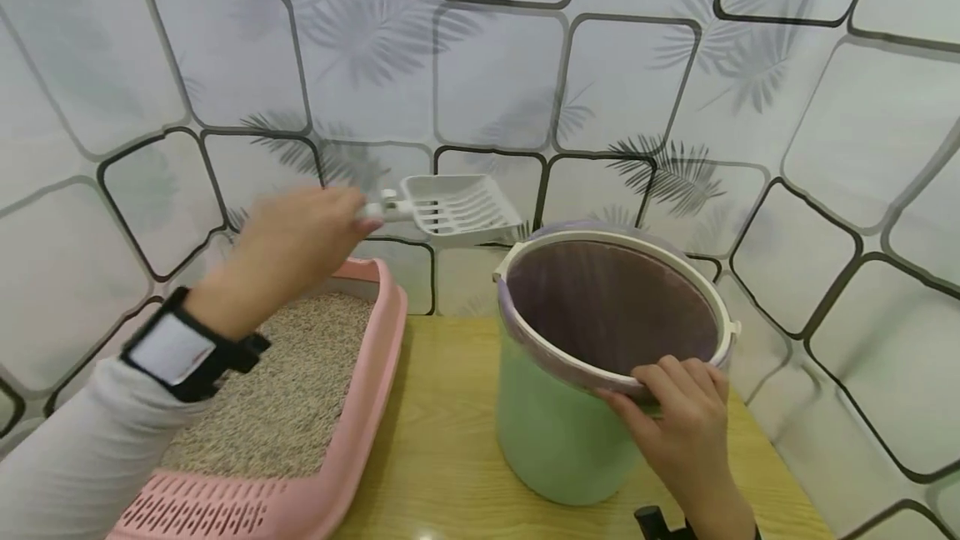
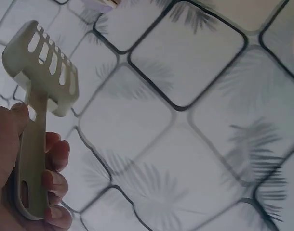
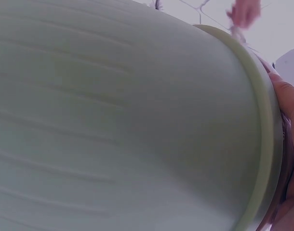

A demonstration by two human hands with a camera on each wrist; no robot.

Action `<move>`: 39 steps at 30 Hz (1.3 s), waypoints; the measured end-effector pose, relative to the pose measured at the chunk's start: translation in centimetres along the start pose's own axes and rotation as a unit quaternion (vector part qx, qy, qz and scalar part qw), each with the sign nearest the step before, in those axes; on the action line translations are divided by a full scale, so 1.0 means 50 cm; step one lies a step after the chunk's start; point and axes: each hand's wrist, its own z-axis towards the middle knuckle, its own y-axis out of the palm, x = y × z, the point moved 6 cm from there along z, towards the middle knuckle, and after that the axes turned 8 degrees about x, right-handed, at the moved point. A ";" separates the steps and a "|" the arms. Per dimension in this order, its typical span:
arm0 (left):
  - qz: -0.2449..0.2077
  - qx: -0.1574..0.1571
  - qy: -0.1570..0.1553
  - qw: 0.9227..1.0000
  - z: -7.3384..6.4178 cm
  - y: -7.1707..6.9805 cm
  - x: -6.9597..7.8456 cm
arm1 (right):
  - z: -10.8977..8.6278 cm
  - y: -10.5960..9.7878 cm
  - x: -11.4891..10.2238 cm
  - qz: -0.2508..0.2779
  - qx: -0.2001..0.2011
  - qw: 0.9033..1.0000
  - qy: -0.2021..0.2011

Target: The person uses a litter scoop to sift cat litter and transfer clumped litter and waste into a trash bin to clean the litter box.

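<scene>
A white slotted litter scoop (image 1: pixel 461 205) is raised between the litter box and the bin, its handle in the grip of my left hand (image 1: pixel 300 252). The left wrist view shows the fingers wrapped round the handle of the scoop (image 2: pixel 41 72), and no litter is visible on it. My right hand (image 1: pixel 686 415) holds the near rim of a green bin (image 1: pixel 562 423), thumb outside and fingers over the edge. A purple bag (image 1: pixel 600 298) lines the bin, folded over under its cream ring. In the right wrist view the bin's ribbed wall (image 3: pixel 137 120) fills most of the picture.
A pink litter box (image 1: pixel 375 390) with grey-beige litter (image 1: pixel 277 390) stands at the left, under my left forearm. Both containers rest on a wood-grain table (image 1: pixel 427 407). Patterned sheeting (image 1: pixel 495 73) with leaf prints rises behind and at both sides.
</scene>
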 end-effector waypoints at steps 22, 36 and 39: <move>0.004 -0.269 0.000 0.963 -0.409 0.191 0.021 | -0.010 0.005 0.009 0.009 -0.001 1.000 0.010; 0.024 -0.265 0.021 0.964 -0.337 0.258 0.017 | -0.009 0.005 -0.011 0.002 0.012 1.000 0.008; 0.046 -0.220 0.033 0.974 -0.316 0.265 0.012 | -0.005 0.002 -0.014 0.009 0.022 1.000 0.009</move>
